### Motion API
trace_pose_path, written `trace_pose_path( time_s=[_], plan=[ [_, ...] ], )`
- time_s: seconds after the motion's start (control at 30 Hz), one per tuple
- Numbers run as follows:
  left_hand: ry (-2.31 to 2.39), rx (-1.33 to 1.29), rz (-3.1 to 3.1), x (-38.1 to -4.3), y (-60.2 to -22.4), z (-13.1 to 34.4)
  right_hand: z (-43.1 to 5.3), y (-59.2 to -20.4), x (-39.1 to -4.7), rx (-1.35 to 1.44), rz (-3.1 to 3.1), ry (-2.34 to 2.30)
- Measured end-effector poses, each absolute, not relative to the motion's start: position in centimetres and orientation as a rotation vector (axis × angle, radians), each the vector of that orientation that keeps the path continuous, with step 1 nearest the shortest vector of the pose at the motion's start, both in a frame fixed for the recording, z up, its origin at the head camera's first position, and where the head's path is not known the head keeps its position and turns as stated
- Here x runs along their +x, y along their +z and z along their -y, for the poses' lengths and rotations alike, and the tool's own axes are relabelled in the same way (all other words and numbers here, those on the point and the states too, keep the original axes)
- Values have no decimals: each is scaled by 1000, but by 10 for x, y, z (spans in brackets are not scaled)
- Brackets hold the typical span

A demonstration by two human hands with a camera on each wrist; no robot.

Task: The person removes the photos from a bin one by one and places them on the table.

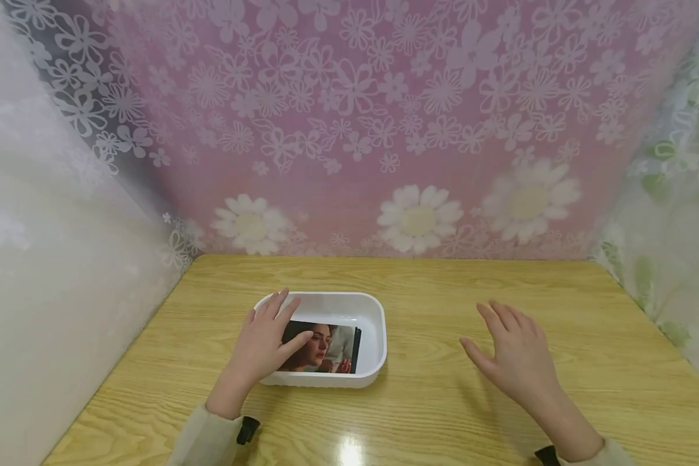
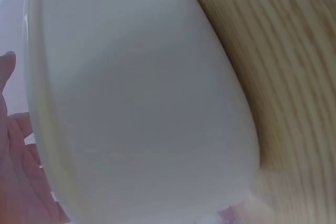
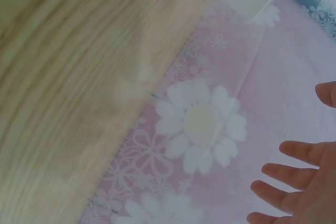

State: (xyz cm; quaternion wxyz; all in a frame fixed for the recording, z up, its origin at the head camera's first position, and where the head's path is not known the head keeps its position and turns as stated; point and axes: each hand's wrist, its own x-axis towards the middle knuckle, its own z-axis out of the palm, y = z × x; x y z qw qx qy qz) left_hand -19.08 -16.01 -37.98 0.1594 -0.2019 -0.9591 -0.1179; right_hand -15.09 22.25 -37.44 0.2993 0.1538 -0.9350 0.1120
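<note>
A white plastic basin (image 1: 371,323) with rounded corners stands on the table, left of centre in the head view. Inside it lies a picture card (image 1: 332,346) printed with a face, and a dark edge shows beneath its right side. My left hand (image 1: 264,343) is over the basin's left end with fingers spread, covering part of the card. In the left wrist view the basin's outer wall (image 2: 142,103) fills most of the frame, with the fingers beyond its rim. To the right of the basin, my right hand (image 1: 518,353) hovers above the table, fingers apart and holding nothing.
The wood-grain table (image 1: 431,414) reaches back to a pink flowered curtain (image 1: 355,129). Pale sheets hang at the left (image 1: 64,259) and at the right (image 1: 676,226). A dark clip or strap (image 1: 248,430) sits at the left cuff.
</note>
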Motion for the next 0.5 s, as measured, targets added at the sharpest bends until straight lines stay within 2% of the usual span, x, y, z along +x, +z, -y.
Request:
trace_pose_path(
  time_s=[0.5],
  plan=[
    [-343,-636,2677,-190,-385,169,-219,-381,-157,433,2477,302]
  ],
)
